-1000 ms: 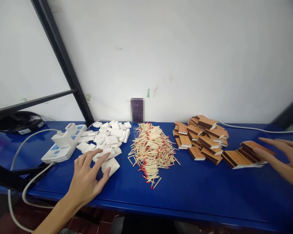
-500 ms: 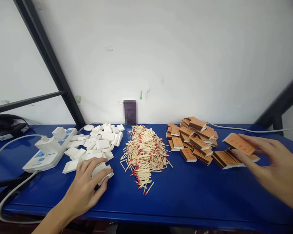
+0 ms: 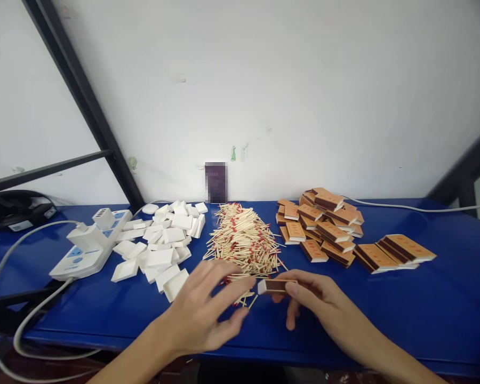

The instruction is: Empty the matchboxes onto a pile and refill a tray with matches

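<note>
My right hand (image 3: 314, 296) grips a matchbox (image 3: 274, 286) between thumb and fingers, its dark striking side facing me and one white end pointing left. Just left of that box, my left hand (image 3: 208, 304) is open, thumb and fingers apart with nothing between them. Behind both hands spreads a heap of red-tipped matches (image 3: 244, 240), its front end partly hidden by my left hand. White matchbox trays (image 3: 160, 258) lie in a loose pile to the left.
A pile of orange matchboxes (image 3: 318, 229) sits right of the matches, and a short row of matchboxes (image 3: 408, 248) lies farther right. A power strip (image 3: 92, 250) with plugs and cables stands at left. A dark pixelated panel (image 3: 216, 182) is against the wall.
My right hand has come left from the matchbox row to the middle, carrying a matchbox. My left hand has left the white trays and moved right, beside that box.
</note>
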Available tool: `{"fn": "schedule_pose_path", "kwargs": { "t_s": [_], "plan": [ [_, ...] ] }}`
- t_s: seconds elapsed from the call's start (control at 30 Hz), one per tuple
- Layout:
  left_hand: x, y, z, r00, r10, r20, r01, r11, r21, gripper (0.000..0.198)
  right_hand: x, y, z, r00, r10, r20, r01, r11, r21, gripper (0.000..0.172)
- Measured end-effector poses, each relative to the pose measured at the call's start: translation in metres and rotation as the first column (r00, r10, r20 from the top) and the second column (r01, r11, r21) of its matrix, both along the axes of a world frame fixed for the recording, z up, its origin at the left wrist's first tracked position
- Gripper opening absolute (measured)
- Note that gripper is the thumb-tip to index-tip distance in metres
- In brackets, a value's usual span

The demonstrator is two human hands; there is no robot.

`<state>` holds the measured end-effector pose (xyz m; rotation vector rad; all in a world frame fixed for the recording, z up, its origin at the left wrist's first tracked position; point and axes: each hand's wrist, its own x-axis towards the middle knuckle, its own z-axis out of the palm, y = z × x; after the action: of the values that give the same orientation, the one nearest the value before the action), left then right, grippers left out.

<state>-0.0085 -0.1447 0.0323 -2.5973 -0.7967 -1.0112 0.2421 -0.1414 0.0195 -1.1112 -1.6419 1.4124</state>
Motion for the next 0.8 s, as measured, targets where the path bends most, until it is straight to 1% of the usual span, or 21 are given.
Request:
{"fn": "schedule_pose_path", "kwargs": {
  "t_s": [0.07,0.1,0.17,0.27,0.37,0.47,0.57,0.7,0.8],
  "plan": [
    [0.013,0.008,0.001,0.998,-0.061,-0.022,0.061,0.998,0.015,0.039,-0.010,0.006,0.000,0.993,0.071,-0.089,-0.080,0.992,-0.099,0.044],
    [0.016,0.012,0.001,0.996,-0.080,-0.031,0.080,0.997,0.013,0.039,-0.014,0.009,-0.001,0.989,0.087,-0.119,-0.103,0.985,-0.141,0.045],
    [0.017,0.019,0.000,0.994,-0.102,-0.037,0.102,0.995,-0.003,0.040,-0.019,0.013,-0.003,0.984,0.079,-0.159,-0.111,0.973,-0.202,0.048],
    [0.011,0.025,-0.004,0.993,-0.115,-0.002,0.115,0.993,-0.037,0.043,-0.023,0.018,-0.006,0.979,0.054,-0.197,-0.104,0.962,-0.252,0.052],
    [0.007,0.025,-0.010,0.993,-0.110,0.040,0.113,0.990,-0.079,0.046,-0.024,0.019,-0.006,0.971,0.005,-0.240,-0.063,0.971,-0.232,0.047],
    [0.007,0.023,-0.015,0.994,-0.053,0.099,0.062,0.994,-0.094,0.046,-0.025,0.018,-0.004,0.938,-0.121,-0.325,0.068,0.983,-0.170,0.044],
    [0.009,0.022,-0.018,0.988,-0.016,0.153,0.032,0.994,-0.106,0.049,-0.025,0.018,-0.005,0.924,-0.198,-0.328,0.161,0.978,-0.137,0.040],
    [0.010,0.022,-0.019,0.982,-0.018,0.190,0.045,0.990,-0.134,0.051,-0.025,0.020,-0.010,0.926,-0.235,-0.295,0.212,0.971,-0.110,0.034],
    [0.010,0.022,-0.017,0.977,-0.007,0.211,0.029,0.994,-0.101,0.048,-0.025,0.023,-0.011,0.932,-0.223,-0.287,0.212,0.975,-0.067,0.033]
  ]
}}
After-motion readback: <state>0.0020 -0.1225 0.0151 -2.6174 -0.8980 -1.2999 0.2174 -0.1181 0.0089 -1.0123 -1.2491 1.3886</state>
